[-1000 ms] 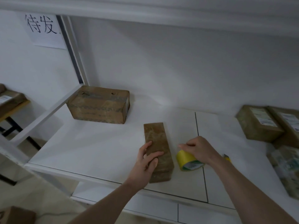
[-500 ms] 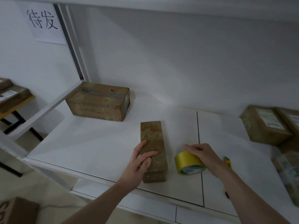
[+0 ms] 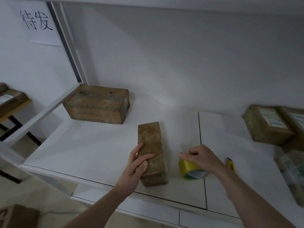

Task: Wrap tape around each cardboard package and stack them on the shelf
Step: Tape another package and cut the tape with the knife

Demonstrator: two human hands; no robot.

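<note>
A long, narrow cardboard package (image 3: 152,145) wrapped in clear tape lies on the white shelf (image 3: 92,150), pointing away from me. My left hand (image 3: 137,163) grips its near left side, thumb across the top. To its right stands a yellow tape roll (image 3: 189,169) on the shelf. My right hand (image 3: 201,157) holds the roll from above with curled fingers. A larger taped package (image 3: 97,104) sits at the back left of the shelf.
A yellow utility knife (image 3: 231,165) lies right of the tape roll. Labelled packages (image 3: 266,127) crowd the shelf's right end. A white upright post (image 3: 69,46) frames the left side, with a paper sign (image 3: 37,22) on the wall. Another box (image 3: 18,216) sits on the floor below.
My right hand has closed down over the tape roll, and the roll has tipped slightly. My left hand keeps its grip on the narrow package, which has stayed in place.
</note>
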